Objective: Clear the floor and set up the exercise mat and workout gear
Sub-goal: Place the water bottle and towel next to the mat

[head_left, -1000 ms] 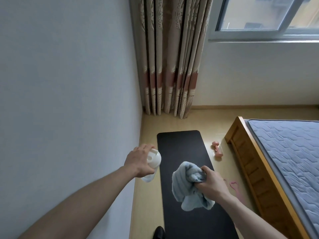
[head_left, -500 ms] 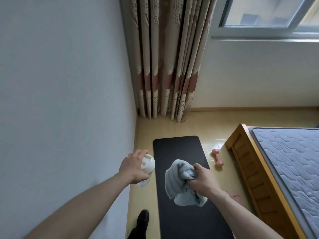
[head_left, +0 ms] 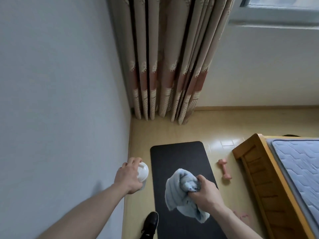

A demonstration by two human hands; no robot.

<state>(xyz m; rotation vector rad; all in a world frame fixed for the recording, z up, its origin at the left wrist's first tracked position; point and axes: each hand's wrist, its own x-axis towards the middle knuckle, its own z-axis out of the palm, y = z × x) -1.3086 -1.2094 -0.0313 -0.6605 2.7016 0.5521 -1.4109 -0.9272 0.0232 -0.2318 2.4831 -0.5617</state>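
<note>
A black exercise mat lies unrolled on the yellow floor between the wall and the bed. My left hand grips a white bottle by its lid end, held over the strip of floor left of the mat. My right hand holds a crumpled light-blue towel above the mat's middle. A pink dumbbell lies on the floor right of the mat. A second pink item shows partly behind my right forearm.
A wooden bed frame with a blue mattress stands on the right. Curtains hang in the far corner beside a window. The white wall runs along the left. My black shoe is at the mat's left edge.
I have stepped forward along the mat; my shoe has come into view at its left edge. Both hands keep their hold on the bottle and the towel.
</note>
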